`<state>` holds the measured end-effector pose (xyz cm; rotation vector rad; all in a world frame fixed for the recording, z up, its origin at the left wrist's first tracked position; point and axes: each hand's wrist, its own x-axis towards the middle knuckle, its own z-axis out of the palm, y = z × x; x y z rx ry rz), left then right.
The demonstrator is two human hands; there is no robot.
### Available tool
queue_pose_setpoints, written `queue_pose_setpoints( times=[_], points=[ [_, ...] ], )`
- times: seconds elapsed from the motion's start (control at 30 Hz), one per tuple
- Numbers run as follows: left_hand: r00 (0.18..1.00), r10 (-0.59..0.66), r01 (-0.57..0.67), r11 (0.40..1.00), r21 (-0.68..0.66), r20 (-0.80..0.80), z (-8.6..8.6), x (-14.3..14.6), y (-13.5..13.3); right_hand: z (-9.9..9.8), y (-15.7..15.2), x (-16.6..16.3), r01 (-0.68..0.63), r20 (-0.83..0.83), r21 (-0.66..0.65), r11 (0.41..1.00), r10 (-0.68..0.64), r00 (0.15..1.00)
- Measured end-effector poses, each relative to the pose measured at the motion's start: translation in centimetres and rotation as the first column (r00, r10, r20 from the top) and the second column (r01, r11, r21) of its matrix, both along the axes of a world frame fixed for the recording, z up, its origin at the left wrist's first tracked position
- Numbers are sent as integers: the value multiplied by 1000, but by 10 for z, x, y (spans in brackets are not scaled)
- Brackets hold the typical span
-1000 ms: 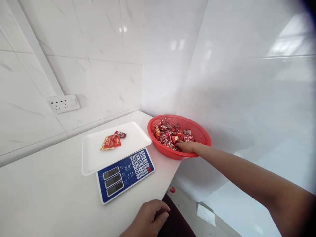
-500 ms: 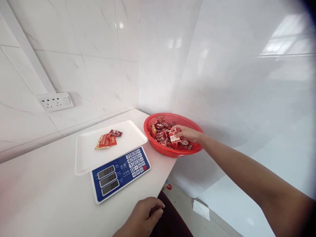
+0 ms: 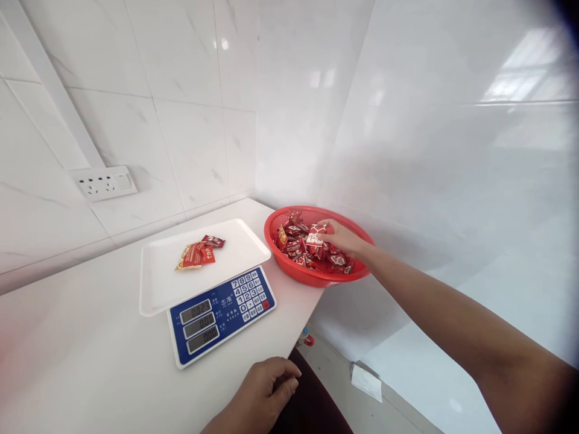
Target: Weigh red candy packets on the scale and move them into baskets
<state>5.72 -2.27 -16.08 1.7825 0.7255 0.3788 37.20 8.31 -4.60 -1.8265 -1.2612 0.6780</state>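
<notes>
The packet (image 3: 315,239) that matters is a red-and-white one, pinched between the thumb and fingertips of the right hand (image 3: 341,238). It sits just above the heap of red packets (image 3: 295,247) in the red basket (image 3: 325,281), to the right of the scale (image 3: 221,313). The hand is narrow, closed on that one packet, and I cannot tell whether a second packet is caught under it.

I read this step as a pick out of the basket. The packet is gripped but not yet clear of the rim.

The scale's white tray (image 3: 203,286) lies to the left of the basket, nearly touching it. A few packets (image 3: 196,254) already lie at the tray's far side, and the rest of the tray is bare. The blue panel with keypad and readouts faces me on the near side.

If I were steering this, the next move would be a lift straight up over the basket rim. Then a short carry left, and a gentle release low over the tray so the readout settles quickly. The grip should stay light, because these wrappers look slippery and crinkly.

The left hand (image 3: 257,401) rests on the counter (image 3: 90,361) edge on the near side of the scale, half curled and holding nothing. A wall socket (image 3: 104,182) sits on the tiles beyond the scale, to the left.
</notes>
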Motion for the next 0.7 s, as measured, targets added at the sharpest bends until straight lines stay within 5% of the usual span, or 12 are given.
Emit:
queue_pose_setpoints(
  times=[0.33, 0.7],
  points=[
    [1000, -6, 6, 1000, 2, -5, 9, -1, -1, 14, -1, -11, -105, 141, -50, 993, 111, 984],
    [1000, -1, 2, 1000, 20, -21, 8, -2, -1, 8, -5, -15, -228, 300, -169, 959, 271, 915]
  ],
)
